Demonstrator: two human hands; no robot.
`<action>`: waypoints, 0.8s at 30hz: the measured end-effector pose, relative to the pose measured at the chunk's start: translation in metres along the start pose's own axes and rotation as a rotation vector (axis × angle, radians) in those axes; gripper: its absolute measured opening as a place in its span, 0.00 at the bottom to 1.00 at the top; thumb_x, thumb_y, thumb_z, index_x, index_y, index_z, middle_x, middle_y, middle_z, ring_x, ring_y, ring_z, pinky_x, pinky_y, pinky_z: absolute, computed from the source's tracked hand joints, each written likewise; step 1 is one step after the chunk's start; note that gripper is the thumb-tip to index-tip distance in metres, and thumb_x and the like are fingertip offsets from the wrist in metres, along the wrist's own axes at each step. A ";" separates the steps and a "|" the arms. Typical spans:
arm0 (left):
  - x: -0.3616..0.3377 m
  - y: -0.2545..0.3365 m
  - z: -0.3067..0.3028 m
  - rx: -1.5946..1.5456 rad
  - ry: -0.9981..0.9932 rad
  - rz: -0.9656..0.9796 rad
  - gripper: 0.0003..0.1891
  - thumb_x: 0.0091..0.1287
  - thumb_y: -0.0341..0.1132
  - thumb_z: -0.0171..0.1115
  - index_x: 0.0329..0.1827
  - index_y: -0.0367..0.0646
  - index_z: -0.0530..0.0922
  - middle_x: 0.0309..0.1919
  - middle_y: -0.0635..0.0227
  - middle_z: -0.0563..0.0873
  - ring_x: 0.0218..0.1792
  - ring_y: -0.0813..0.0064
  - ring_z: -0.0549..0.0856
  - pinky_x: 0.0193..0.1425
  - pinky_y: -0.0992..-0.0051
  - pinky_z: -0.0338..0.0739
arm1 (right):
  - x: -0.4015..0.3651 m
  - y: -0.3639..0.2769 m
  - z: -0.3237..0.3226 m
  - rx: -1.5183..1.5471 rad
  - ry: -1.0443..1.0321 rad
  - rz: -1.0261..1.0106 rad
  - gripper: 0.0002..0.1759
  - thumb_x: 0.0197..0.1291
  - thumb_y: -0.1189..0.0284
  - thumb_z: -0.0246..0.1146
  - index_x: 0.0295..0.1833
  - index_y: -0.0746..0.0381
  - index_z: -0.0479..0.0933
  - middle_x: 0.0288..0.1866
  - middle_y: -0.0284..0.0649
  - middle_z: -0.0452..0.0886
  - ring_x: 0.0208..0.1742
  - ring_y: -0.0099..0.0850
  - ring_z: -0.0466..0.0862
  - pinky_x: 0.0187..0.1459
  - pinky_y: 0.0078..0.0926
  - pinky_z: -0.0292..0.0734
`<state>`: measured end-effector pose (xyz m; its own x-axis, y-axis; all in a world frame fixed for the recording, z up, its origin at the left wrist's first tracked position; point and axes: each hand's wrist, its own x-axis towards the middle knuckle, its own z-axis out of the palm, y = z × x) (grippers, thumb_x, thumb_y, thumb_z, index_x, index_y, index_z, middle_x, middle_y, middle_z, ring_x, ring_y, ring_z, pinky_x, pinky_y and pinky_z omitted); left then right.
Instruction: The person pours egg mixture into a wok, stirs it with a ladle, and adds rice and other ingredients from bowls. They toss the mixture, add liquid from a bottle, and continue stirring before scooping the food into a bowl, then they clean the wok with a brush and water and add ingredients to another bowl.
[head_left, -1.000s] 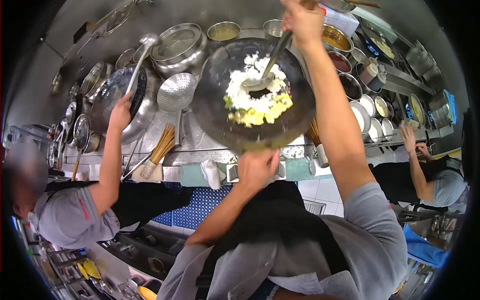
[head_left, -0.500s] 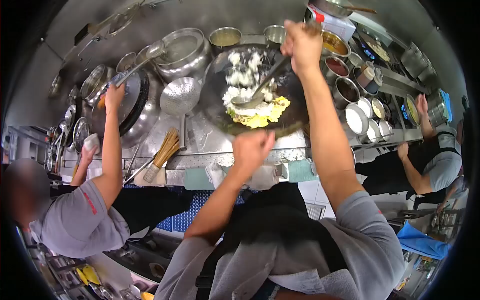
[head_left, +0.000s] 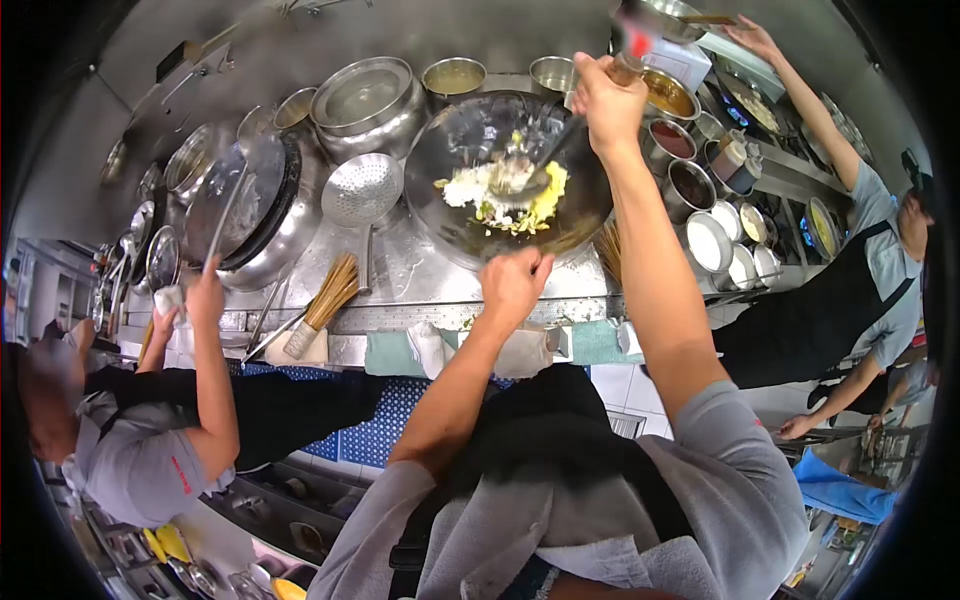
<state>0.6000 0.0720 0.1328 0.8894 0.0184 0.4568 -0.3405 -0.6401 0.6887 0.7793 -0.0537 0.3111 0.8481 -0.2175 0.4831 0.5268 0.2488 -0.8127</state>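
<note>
My right hand is wrapped round the upper end of a ladle, held high over the right of the wok. The ladle slants down and its blurred bowl is in the food. In the dark wok lie white rice, yellow egg and small green bits. My left hand is closed at the wok's near rim; its grip there is partly hidden by the fingers.
A perforated skimmer and a bamboo brush lie left of the wok. Sauce and seasoning pots stand right. Folded cloths line the counter's front. One co-worker handles a ladle at the left; another reaches up at the right.
The rice, spread far up the wok before, now lies gathered lower with the egg. The wok's near rim sits lower and flatter. The right co-worker has raised an arm; the left one's ladle came down.
</note>
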 end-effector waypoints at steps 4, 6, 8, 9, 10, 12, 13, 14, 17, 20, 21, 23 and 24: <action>-0.074 0.018 -0.015 0.019 -0.075 -0.025 0.19 0.65 0.43 0.74 0.19 0.45 0.78 0.18 0.57 0.82 0.21 0.53 0.84 0.28 0.55 0.77 | 0.043 -0.034 -0.005 0.244 0.054 -0.094 0.17 0.63 0.77 0.71 0.24 0.59 0.72 0.14 0.33 0.71 0.12 0.24 0.70 0.18 0.26 0.67; -0.062 0.039 -0.035 -0.009 -0.030 0.062 0.19 0.65 0.42 0.74 0.18 0.46 0.79 0.16 0.59 0.81 0.19 0.56 0.83 0.27 0.57 0.77 | 0.027 -0.030 -0.010 0.268 0.015 -0.009 0.20 0.64 0.76 0.71 0.22 0.57 0.70 0.14 0.30 0.68 0.12 0.24 0.66 0.18 0.27 0.66; -0.010 0.029 -0.033 -0.082 0.029 0.072 0.20 0.66 0.44 0.73 0.18 0.45 0.78 0.15 0.60 0.80 0.19 0.55 0.83 0.26 0.58 0.76 | -0.003 -0.009 0.001 0.222 -0.058 0.128 0.23 0.66 0.75 0.70 0.21 0.54 0.68 0.14 0.28 0.66 0.13 0.23 0.65 0.20 0.28 0.64; 0.020 0.015 -0.021 -0.060 -0.047 -0.007 0.19 0.68 0.45 0.71 0.20 0.45 0.81 0.17 0.60 0.82 0.21 0.55 0.84 0.28 0.57 0.77 | -0.018 -0.016 0.004 0.184 -0.047 0.086 0.20 0.67 0.76 0.70 0.23 0.56 0.71 0.15 0.28 0.68 0.14 0.22 0.66 0.19 0.28 0.64; 0.033 -0.009 0.000 -0.020 -0.102 -0.109 0.19 0.69 0.46 0.69 0.22 0.46 0.83 0.20 0.60 0.84 0.23 0.55 0.85 0.30 0.57 0.78 | -0.027 -0.021 0.007 0.077 -0.022 0.044 0.16 0.67 0.76 0.71 0.26 0.57 0.75 0.17 0.29 0.71 0.15 0.21 0.69 0.19 0.27 0.65; 0.004 -0.060 0.057 -0.070 -0.050 -0.123 0.07 0.67 0.38 0.67 0.36 0.46 0.90 0.28 0.55 0.89 0.27 0.55 0.88 0.34 0.57 0.81 | -0.015 -0.004 0.005 -0.015 0.024 0.057 0.08 0.67 0.74 0.71 0.34 0.61 0.82 0.19 0.27 0.72 0.18 0.19 0.70 0.21 0.24 0.66; -0.016 -0.042 0.042 -0.159 0.012 -0.116 0.08 0.67 0.37 0.65 0.32 0.48 0.88 0.28 0.55 0.88 0.29 0.52 0.87 0.36 0.54 0.80 | 0.003 0.011 -0.002 0.011 0.038 0.088 0.05 0.68 0.74 0.71 0.38 0.63 0.85 0.20 0.27 0.73 0.19 0.19 0.71 0.22 0.22 0.66; -0.043 -0.033 0.039 -0.038 0.039 -0.079 0.10 0.66 0.38 0.66 0.26 0.49 0.84 0.26 0.58 0.87 0.30 0.52 0.87 0.36 0.53 0.79 | 0.027 0.023 -0.015 0.107 -0.043 0.038 0.06 0.70 0.72 0.69 0.39 0.63 0.84 0.20 0.25 0.70 0.20 0.17 0.68 0.23 0.20 0.65; -0.087 0.022 -0.010 0.035 0.005 0.007 0.15 0.63 0.39 0.68 0.19 0.48 0.78 0.18 0.58 0.81 0.20 0.51 0.81 0.27 0.54 0.74 | 0.062 -0.008 -0.048 0.231 -0.196 0.008 0.12 0.75 0.71 0.65 0.33 0.59 0.79 0.19 0.24 0.63 0.19 0.16 0.61 0.23 0.21 0.60; -0.022 0.024 -0.005 0.003 0.112 0.044 0.16 0.63 0.40 0.69 0.18 0.47 0.78 0.18 0.56 0.81 0.21 0.50 0.82 0.27 0.54 0.73 | 0.048 -0.008 -0.058 0.210 -0.303 0.005 0.16 0.75 0.70 0.64 0.30 0.58 0.76 0.19 0.25 0.62 0.18 0.17 0.60 0.24 0.21 0.58; -0.001 0.010 0.007 0.000 0.170 0.043 0.17 0.63 0.40 0.70 0.18 0.44 0.77 0.18 0.55 0.80 0.22 0.49 0.82 0.28 0.53 0.73 | 0.040 0.005 -0.059 0.187 -0.303 0.017 0.17 0.75 0.70 0.64 0.29 0.57 0.75 0.18 0.25 0.62 0.18 0.17 0.60 0.24 0.20 0.58; -0.004 -0.002 0.029 0.033 0.226 0.012 0.18 0.63 0.40 0.70 0.17 0.43 0.76 0.17 0.54 0.80 0.22 0.48 0.82 0.28 0.53 0.74 | 0.051 0.030 -0.044 0.170 -0.262 0.103 0.21 0.75 0.68 0.65 0.26 0.55 0.69 0.18 0.26 0.62 0.18 0.18 0.60 0.25 0.21 0.58; -0.011 -0.001 0.040 0.078 0.248 0.035 0.19 0.63 0.40 0.69 0.17 0.43 0.75 0.16 0.55 0.80 0.21 0.48 0.82 0.28 0.52 0.74 | 0.063 0.032 -0.039 0.182 -0.214 0.087 0.22 0.76 0.68 0.65 0.26 0.55 0.68 0.18 0.27 0.62 0.18 0.19 0.61 0.24 0.21 0.58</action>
<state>0.6031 0.0421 0.1043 0.7724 0.1768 0.6100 -0.3365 -0.7006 0.6292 0.8479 -0.0961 0.3028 0.8730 0.0108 0.4877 0.4369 0.4271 -0.7916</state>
